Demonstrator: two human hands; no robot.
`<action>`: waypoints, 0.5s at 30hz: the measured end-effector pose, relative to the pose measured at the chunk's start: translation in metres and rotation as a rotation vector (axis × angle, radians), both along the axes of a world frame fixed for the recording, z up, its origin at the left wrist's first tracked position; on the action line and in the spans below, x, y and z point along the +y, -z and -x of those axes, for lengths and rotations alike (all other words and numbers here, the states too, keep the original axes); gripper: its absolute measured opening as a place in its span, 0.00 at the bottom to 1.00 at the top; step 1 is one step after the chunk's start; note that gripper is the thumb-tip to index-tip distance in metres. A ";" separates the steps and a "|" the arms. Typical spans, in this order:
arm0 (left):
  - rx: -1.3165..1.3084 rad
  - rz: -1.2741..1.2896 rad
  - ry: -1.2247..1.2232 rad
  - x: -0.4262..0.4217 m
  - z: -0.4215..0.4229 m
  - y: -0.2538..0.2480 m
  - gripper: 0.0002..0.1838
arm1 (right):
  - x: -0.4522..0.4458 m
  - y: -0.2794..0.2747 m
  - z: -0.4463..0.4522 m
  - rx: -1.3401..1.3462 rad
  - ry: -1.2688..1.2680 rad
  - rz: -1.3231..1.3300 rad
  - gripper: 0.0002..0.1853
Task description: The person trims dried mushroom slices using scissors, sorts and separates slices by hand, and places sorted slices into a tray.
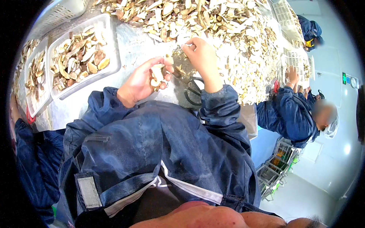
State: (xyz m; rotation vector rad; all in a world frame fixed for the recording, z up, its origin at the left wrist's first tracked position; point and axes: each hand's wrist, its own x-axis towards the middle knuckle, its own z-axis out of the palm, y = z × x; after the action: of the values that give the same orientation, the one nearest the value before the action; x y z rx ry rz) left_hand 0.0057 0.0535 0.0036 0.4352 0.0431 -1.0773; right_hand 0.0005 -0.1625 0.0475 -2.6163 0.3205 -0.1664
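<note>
Several pale mushroom slices (157,74) rest in the curled fingers of my left hand (142,80), above the metal table. To its right is my right hand (201,57), its fingers bent in a pinch at the edge of the big pile of dried slices (243,45). Whatever lies between those fingertips is too small to make out. Black-handled scissors (194,91) lie on the table between my wrists, close to my jacket. A few brownish slices (181,71) are near the blades.
A clear plastic tub (116,57) of slices stands at the left, with a narrower tub (47,81) beside it. White baskets (298,64) line the right edge. Co-workers in blue (291,114) work at the right; another person's sleeve (30,159) shows at the left.
</note>
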 end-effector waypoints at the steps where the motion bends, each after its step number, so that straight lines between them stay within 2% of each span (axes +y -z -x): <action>1: -0.014 -0.006 -0.012 0.001 -0.001 0.000 0.17 | 0.002 0.009 -0.003 -0.125 -0.026 0.095 0.15; 7: -0.141 -0.098 -0.076 0.001 -0.001 -0.003 0.14 | 0.002 0.003 -0.001 -0.004 -0.004 0.044 0.12; 10: -0.222 -0.149 -0.127 -0.001 0.000 -0.005 0.13 | 0.002 -0.013 0.015 0.163 0.055 -0.554 0.12; 13: -0.270 -0.225 -0.153 -0.002 0.001 -0.011 0.12 | 0.017 -0.033 0.035 0.245 -0.094 -0.869 0.11; 15: -0.296 -0.235 -0.157 -0.002 0.002 -0.012 0.11 | 0.023 -0.026 0.043 0.287 -0.123 -0.918 0.10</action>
State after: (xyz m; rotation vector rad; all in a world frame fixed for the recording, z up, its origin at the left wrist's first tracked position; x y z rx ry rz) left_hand 0.0038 0.0514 0.0156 0.7872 -0.0587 -0.8478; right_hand -0.0421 -0.1392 0.0739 -1.7293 0.2480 0.3320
